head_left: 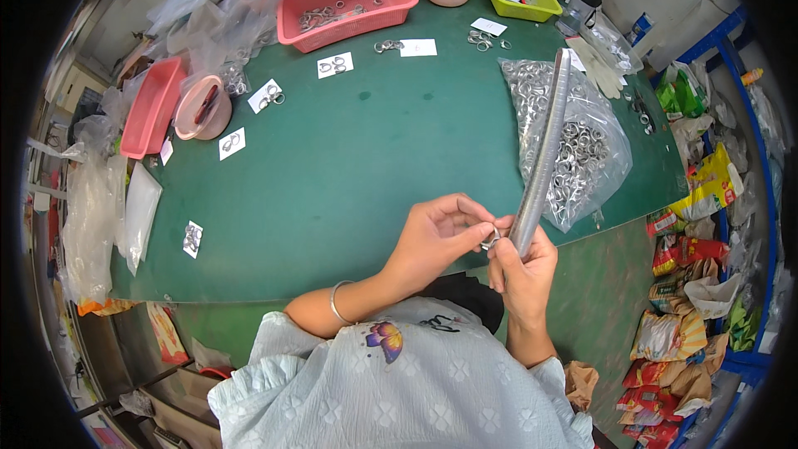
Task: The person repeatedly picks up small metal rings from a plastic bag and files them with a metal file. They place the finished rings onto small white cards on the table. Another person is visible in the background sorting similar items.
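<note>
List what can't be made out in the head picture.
All head view:
Ring: partly covered by the left hand.
Ring mandrel: lower end hidden by the right hand.
Clear plastic bag: deeper contents hidden by rings on top.
White cards: any marks too small.

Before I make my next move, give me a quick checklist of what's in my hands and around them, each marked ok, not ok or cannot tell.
1. Small silver metal ring held in the left grip: ok, pinched at the fingertips.
2. Long grey tapered metal rod held in the right grip: ok, gripped near its lower end.
3. Ring threaded on the rod: not ok, it sits beside the lower end.
4. Clear plastic bag of metal rings lying on the green table: ok.
5. Rod clear of the bag: cannot tell, they overlap in this view.
6. Rod's markings readable: cannot tell, too small.
</note>
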Demonstrator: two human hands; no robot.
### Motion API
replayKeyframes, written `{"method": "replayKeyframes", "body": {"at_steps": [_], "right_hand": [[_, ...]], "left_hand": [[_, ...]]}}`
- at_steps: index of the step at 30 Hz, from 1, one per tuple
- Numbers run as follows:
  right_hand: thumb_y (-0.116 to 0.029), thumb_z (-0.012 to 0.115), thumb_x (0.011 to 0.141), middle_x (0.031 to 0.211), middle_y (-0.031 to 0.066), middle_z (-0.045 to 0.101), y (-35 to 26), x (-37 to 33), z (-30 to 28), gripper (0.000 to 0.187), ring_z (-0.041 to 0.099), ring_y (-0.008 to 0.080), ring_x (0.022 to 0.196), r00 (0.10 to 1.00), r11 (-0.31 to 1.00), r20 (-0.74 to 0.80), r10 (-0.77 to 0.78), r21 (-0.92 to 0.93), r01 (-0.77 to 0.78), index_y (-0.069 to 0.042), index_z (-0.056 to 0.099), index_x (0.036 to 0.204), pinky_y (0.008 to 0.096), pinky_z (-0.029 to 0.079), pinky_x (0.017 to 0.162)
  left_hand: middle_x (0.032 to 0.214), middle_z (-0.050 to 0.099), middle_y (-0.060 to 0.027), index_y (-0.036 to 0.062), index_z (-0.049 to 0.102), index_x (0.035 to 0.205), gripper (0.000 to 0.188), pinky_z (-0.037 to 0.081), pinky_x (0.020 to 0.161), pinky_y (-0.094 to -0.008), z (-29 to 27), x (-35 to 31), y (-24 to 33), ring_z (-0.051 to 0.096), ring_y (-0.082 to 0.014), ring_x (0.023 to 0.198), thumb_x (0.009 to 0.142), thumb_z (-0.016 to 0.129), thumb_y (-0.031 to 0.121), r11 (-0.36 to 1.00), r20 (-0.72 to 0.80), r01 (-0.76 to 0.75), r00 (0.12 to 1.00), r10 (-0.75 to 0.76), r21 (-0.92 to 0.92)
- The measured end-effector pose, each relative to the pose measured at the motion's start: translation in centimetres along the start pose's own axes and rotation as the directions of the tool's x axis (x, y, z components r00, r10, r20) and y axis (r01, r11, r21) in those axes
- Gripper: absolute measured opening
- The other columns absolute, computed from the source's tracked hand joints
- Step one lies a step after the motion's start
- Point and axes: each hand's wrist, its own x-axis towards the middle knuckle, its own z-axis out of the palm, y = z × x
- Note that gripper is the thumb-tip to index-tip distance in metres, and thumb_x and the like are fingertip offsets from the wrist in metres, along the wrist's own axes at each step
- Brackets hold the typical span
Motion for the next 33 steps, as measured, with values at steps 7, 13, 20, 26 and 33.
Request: {"method": "replayKeyframes", "body": {"at_steps": [7,13,20,26,33], "right_hand": [[-0.002,0.053,0.086,0.068,0.0076,0.056,1.2,0.4,0.2,0.013,0.04,0.0049,0.036,0.999,0.991,-0.002,0.046,0.128,-0.045,0.005,0.051,0.097,0.019,0.03,0.032],[-0.003,0.05,0.087,0.066,0.0082,0.056,1.3,0.5,-0.1,0.014,0.04,0.0055,0.036,0.99,0.974,0.109,0.087,0.197,-0.107,0.005,0.05,0.098,0.019,0.03,0.031],[-0.008,0.054,0.085,0.056,0.001,0.047,0.4,-0.3,-3.0,0.021,0.039,0.0041,0.043,0.982,0.933,0.184,0.039,-0.359,0.03,0.007,0.056,0.099,0.0194,0.029,0.04],[-0.007,0.06,0.08,0.061,0.0067,0.053,-0.6,-1.6,-5.3,0.02,0.046,0.0101,0.053,0.983,0.749,0.186,0.009,-0.652,0.116,0.008,0.06,0.093,0.0236,0.037,0.048],[-0.004,0.064,0.075,0.062,0.0109,0.054,-2.2,-1.0,-5.0,0.02,0.047,0.0131,0.051,0.958,0.628,0.285,-0.041,-0.738,0.246,0.006,0.06,0.092,0.0251,0.037,0.048]], "left_hand": [[0.099,0.053,-0.0088,-0.0036,0.059,0.101,0.026,0.044,0.075,-0.0268,0.0,-0.1,0.5,0.053,-0.0137,0.086,0.076,0.064,-0.001,0.911,0.084,-0.311,0.95,0.299,0.271],[0.111,0.05,-0.0097,-0.0022,0.06,0.104,0.032,0.042,0.083,-0.0289,-2.5,0.4,0.1,0.05,-0.0172,0.098,0.073,0.067,0.0,0.944,0.245,-0.178,0.963,0.109,0.277],[0.091,0.061,-0.0066,-0.0029,0.059,0.105,0.037,0.047,0.077,-0.0258,-4.6,0.5,2.9,0.058,-0.0138,0.084,0.071,0.071,0.005,0.98,-0.127,-0.196,0.972,0.199,0.036],[0.093,0.058,-0.0093,-0.0048,0.061,0.099,0.035,0.046,0.074,-0.0253,-7.1,-0.1,5.0,0.056,-0.0149,0.085,0.067,0.073,0.001,0.954,-0.069,-0.287,0.954,0.293,0.083],[0.094,0.055,-0.0095,-0.0057,0.062,0.096,0.034,0.047,0.074,-0.0256,-7.1,-0.9,5.4,0.053,-0.0153,0.084,0.064,0.073,-0.004,0.929,0.0,-0.321,0.945,0.327,0.184]]}}
